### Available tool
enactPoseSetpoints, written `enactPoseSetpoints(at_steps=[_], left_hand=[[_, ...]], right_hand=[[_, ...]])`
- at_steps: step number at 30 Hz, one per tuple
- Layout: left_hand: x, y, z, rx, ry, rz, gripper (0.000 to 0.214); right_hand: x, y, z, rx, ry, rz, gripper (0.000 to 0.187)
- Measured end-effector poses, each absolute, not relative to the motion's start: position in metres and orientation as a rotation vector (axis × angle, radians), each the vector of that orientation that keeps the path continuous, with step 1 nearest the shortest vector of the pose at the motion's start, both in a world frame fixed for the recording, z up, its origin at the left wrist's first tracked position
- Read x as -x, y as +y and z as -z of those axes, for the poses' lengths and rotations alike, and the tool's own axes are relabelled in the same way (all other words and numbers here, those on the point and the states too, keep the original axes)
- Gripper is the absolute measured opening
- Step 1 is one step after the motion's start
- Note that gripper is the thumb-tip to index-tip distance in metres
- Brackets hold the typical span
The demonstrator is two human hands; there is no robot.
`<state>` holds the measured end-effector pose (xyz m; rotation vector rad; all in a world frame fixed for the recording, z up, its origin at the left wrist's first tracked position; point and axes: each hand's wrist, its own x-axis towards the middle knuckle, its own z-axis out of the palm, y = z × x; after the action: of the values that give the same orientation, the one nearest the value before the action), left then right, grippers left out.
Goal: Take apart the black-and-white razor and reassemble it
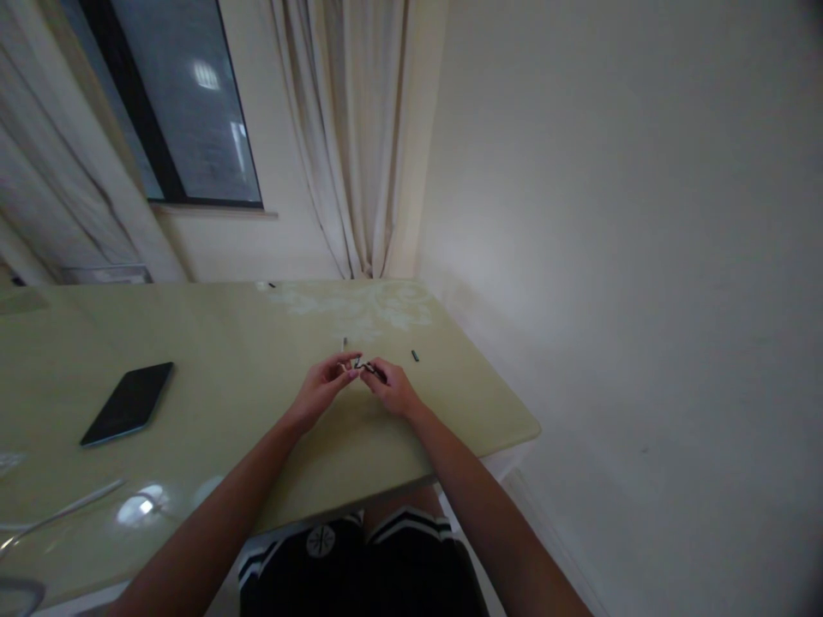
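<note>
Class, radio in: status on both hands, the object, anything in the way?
Right hand: gripping dark object, too small to identify. Left hand: at its other end, grip unclear. Nothing in the way; small black piece beyond right hand, tablet off left.

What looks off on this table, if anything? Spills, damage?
Nothing plainly odd: no visible spill or breakage. The tablet-like device lies flat, slightly askew to the table. A small dark piece lies loose just beyond the right hand. The small item at the fingertips is too small to check for damage.
</note>
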<state>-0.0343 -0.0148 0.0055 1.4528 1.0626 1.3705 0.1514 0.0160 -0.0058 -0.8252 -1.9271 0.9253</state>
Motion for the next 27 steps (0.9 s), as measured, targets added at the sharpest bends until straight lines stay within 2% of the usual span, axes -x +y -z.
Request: enactPoseSetpoints(at_steps=[5, 18, 27], left_hand=[[0.04, -0.013, -0.006, -1.39, 1.125, -1.413, 0.061], [0.04, -0.011, -0.003, -1.395, 1.155, -1.404, 0.062], [0.038, -0.013, -0.005, -1.445, 1.21, -1.384, 0.064]], right_hand=[[-0.155, 0.019, 0.005, 0.866, -1.933, -0.881, 0.033], [-0.159, 0.024, 0.007, 0.869, -2.006, -0.713, 0.034], [-0.161, 0.025, 0.007, 0.891, -1.994, -0.716, 0.038]])
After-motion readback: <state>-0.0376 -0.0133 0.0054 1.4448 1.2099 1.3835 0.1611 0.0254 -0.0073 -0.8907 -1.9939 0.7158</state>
